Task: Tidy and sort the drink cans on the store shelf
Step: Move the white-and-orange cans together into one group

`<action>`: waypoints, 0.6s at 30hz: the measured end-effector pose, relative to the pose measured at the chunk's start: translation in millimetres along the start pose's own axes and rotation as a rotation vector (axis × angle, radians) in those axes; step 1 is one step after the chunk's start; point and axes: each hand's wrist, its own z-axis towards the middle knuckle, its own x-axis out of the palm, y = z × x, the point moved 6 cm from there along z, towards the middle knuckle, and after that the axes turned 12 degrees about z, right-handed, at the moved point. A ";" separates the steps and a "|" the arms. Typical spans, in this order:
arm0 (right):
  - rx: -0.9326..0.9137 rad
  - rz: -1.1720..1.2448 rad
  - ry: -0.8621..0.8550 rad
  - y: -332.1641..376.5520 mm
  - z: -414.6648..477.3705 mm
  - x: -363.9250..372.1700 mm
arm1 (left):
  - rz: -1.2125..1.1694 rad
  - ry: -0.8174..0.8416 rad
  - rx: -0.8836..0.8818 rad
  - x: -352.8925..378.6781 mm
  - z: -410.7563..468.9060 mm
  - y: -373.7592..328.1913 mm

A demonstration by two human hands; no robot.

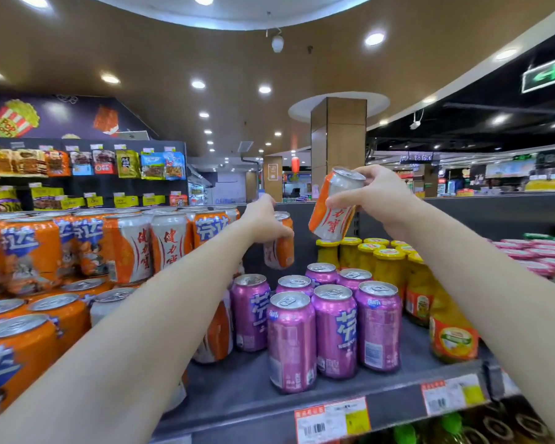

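Note:
My left hand [263,221] grips an orange-and-white can [281,251] from the side, held upright above the shelf behind the purple cans. My right hand [377,193] holds a second orange-and-white can [334,208], tilted left, over the yellow jars. Several purple cans [334,328] stand in a cluster on the grey shelf [237,392]. Stacked at the left are orange cans [29,251] with orange-and-white cans [170,241] among them.
Yellow-lidded jars [388,267] of yellow fruit stand right of the purple cans. Pink-lidded tubs [539,254] lie at the far right. Price tags [332,418] line the shelf's front edge. Snack packets [125,163] hang on a rack behind, left.

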 end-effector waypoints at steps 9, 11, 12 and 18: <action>-0.107 0.217 -0.057 35.3 -26.2 -7.6 | -0.137 -0.179 0.146 -58.5 -41.2 -28.1; -0.126 0.219 -0.014 41.6 -34.3 -4.4 | -0.169 -0.199 0.133 -66.3 -53.8 -29.5; -0.136 0.218 0.005 44.7 -38.3 -2.3 | -0.183 -0.209 0.127 -70.8 -60.3 -29.5; -0.192 0.219 0.091 60.1 -61.2 18.2 | -0.187 -0.256 0.088 -107.3 -103.7 -27.0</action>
